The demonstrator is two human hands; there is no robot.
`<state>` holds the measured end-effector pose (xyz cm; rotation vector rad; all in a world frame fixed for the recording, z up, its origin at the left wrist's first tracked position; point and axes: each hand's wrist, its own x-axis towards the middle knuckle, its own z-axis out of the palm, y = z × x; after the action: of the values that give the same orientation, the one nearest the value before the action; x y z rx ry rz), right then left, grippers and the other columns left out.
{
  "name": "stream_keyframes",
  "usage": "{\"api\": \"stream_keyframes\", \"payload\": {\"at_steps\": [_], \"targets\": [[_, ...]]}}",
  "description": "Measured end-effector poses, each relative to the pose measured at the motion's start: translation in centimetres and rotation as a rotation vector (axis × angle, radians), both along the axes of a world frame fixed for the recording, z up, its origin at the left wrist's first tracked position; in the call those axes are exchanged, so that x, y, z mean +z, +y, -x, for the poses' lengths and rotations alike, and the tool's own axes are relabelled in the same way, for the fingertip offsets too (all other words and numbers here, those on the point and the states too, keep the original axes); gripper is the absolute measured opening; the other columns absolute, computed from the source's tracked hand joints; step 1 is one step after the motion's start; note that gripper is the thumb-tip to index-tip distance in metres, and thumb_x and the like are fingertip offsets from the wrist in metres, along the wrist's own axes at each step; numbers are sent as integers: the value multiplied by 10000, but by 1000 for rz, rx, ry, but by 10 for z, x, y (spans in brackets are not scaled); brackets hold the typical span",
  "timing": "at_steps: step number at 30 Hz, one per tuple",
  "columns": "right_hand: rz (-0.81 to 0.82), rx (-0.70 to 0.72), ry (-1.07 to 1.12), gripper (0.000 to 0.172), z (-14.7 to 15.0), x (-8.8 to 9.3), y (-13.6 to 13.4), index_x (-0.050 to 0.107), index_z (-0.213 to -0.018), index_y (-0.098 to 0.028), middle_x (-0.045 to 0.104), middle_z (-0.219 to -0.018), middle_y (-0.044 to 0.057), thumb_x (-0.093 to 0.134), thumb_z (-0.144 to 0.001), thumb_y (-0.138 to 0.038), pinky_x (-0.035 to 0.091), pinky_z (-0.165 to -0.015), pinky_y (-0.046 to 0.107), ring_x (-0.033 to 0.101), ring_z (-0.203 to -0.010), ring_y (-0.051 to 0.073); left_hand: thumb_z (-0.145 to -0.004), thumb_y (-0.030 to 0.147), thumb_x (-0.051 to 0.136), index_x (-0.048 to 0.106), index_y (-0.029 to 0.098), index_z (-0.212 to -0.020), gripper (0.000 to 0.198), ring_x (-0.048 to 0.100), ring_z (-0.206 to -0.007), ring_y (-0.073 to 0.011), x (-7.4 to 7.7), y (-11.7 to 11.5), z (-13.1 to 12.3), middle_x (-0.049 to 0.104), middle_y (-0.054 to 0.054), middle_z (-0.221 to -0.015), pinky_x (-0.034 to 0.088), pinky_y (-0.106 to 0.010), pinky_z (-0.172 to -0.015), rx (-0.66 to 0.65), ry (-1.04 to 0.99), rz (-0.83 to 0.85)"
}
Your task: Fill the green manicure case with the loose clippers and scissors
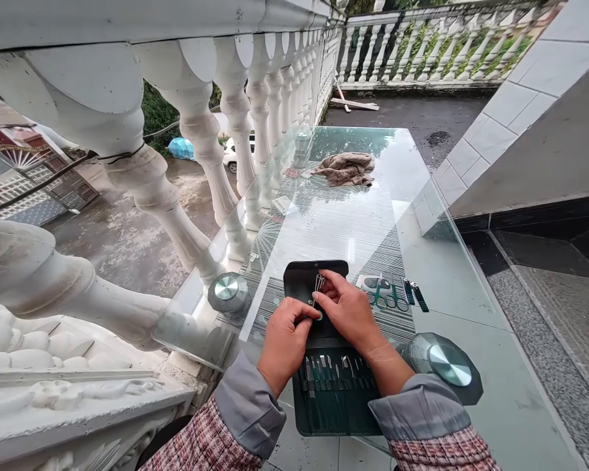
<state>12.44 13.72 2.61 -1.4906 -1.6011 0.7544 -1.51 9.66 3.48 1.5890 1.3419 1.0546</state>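
A dark tool case (324,392) lies open on the glass table (353,216), with several metal tools in its lower half. My right hand (348,313) pinches a small metal tool (319,283) over the case's upper flap. My left hand (285,340) rests curled on the case beside it, its fingertips touching the same spot.
Small scissors, a nail clipper and dark tools (392,294) lie right of the case. A brown cloth (346,169) sits further back. Round metal table fittings (228,291) (446,366) flank the case. A white balustrade (186,137) runs along the left; a tiled wall (520,111) stands to the right.
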Motion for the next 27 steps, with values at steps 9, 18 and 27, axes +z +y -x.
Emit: {"api": "stream_keyframes", "payload": {"at_steps": [9,18,27], "targets": [[-244,55,-248,262,2,-6,0,602,-1063,-158,635,-916,74,462,-857,-238,460,-770,322,583,-839,185,-704,6,494,546,186,-1090,429,512,-1050,-184,-8,-6,-1,550,-50,-1095,401,-345,-958,54,-126,108],[-301,80,-683,309,-1,-4,0,612,-1121,-165,590,-1013,113,428,-889,-253,421,-791,361,482,-912,234,-716,25,463,489,161,-1180,483,477,-1112,-196,-17,-9,-2,513,-79,-1172,366,-363,-1009,52,-137,79],[-253,114,-681,328,1,-5,5,610,-1150,-227,569,-1051,111,461,-858,-211,412,-794,371,450,-928,246,-694,26,432,512,179,-1171,507,462,-1109,-199,-14,-7,1,517,-72,-1151,351,-384,-1026,-13,-49,39]]}}
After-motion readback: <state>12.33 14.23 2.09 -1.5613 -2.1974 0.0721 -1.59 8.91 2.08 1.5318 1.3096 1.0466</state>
